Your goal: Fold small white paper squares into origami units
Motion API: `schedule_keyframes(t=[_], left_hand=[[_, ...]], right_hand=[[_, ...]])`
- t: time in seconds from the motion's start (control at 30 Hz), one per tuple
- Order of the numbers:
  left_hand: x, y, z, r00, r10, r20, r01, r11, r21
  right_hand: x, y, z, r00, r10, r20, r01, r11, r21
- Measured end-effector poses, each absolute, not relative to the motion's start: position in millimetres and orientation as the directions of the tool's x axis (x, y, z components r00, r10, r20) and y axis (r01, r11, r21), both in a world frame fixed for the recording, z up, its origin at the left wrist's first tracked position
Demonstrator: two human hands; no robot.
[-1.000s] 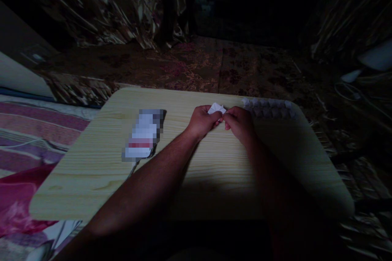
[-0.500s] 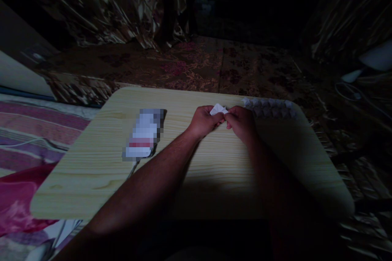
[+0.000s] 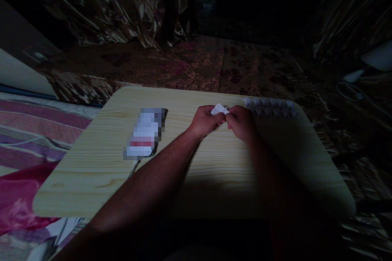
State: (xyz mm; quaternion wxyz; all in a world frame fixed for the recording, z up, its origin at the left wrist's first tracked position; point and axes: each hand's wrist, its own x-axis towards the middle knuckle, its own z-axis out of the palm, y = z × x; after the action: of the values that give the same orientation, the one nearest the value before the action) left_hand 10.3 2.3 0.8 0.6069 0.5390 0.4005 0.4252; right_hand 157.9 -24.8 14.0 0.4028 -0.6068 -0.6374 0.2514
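Observation:
A small piece of folded white paper [image 3: 219, 109] is pinched between my two hands over the far middle of the wooden table. My left hand [image 3: 204, 121] grips its left side, thumb on top. On its right side my right hand [image 3: 241, 121] holds it, fingers closed and thumb near the left thumb. The paper's lower part is hidden behind the thumbs. Just right of my right hand, several small pale folded pieces [image 3: 272, 107] stand in two rows along the table's far edge, dim in shadow.
A phone-like device [image 3: 145, 132], blurred out, lies on the left of the table [image 3: 82, 171] with a cable running from its near end. Left of the table is striped bedding [image 3: 39, 126] with a pink cloth [image 3: 21, 195]. A white lamp-like object [image 3: 378, 57] stands at the right.
The whole view has shifted very slightly. Both hands keep their hold on the folded paper, with no clear change in its shape.

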Motion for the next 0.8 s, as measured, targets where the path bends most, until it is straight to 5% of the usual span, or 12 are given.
schedule_keyframes(t=[0.8], left_hand=[[9.5,2.4,-1.8,0.274,0.962,-0.001,-0.095,0.028,0.995]], right_hand=[[156.7,-25.6,15.9,0.108,0.983,0.151,0.506,0.076,-0.859]])
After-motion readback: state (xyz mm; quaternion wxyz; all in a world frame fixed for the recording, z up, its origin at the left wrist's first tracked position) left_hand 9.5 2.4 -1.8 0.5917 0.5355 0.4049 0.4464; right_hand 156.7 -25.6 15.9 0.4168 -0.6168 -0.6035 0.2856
